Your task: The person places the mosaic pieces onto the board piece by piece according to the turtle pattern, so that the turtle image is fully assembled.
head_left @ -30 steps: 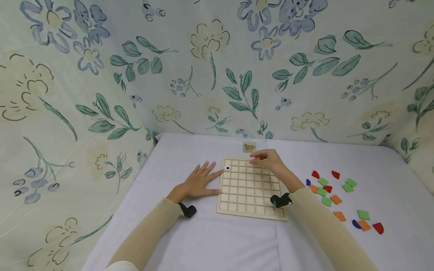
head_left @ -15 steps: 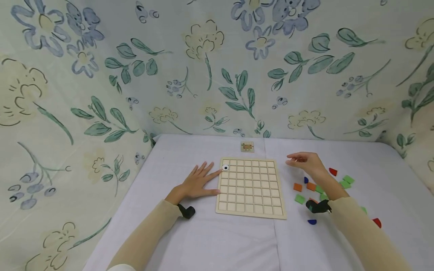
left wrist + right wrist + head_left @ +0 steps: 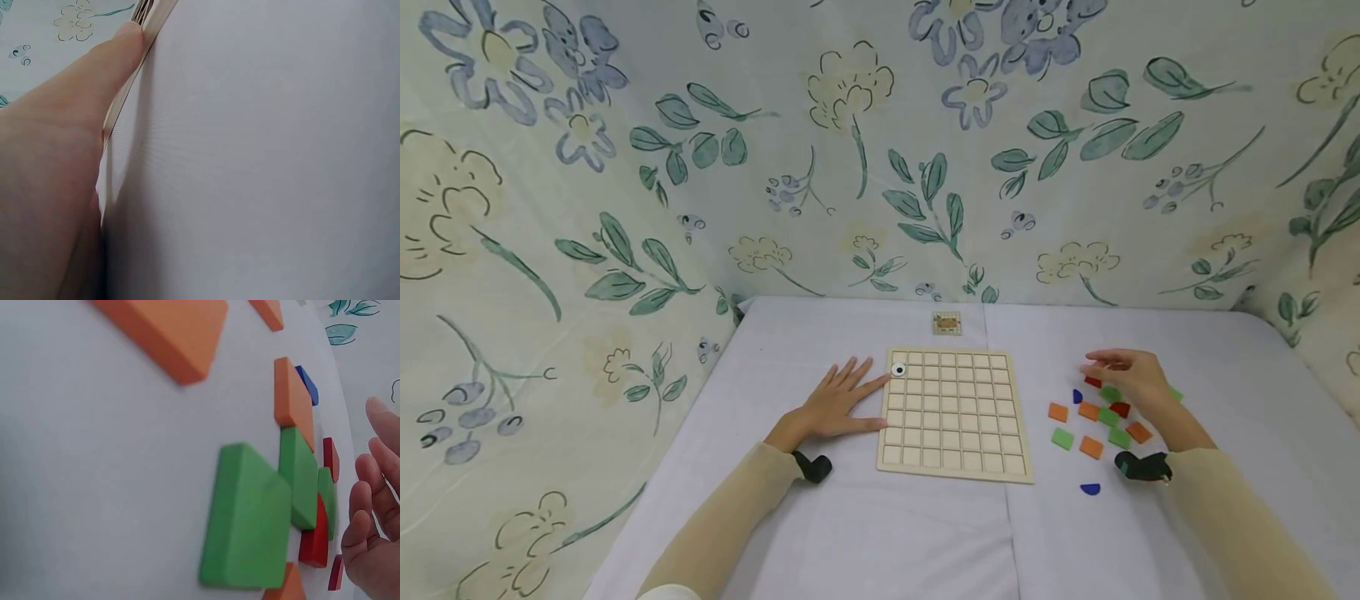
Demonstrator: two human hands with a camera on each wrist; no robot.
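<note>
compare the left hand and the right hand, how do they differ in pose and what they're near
The left hand has its fingers spread out fairly straight, while the right hand has its fingers loosely bent. The left hand touches the edge of the grid board; the right hand is apart from it, over by the coloured pieces. Both hands are bare and appear to hold nothing.

The left hand [image 3: 835, 408] lies flat at the left of the grid board [image 3: 951, 414], fingers spread, its thumb [image 3: 122, 53] and index finger [image 3: 872, 387] touching the board's edge. The right hand [image 3: 1131, 377] is to the right of the board, apart from it, fingers loosely bent and pointing towards it. The sleeved left forearm [image 3: 722, 521] and right forearm [image 3: 1243, 521] come from the board's near side.
</note>
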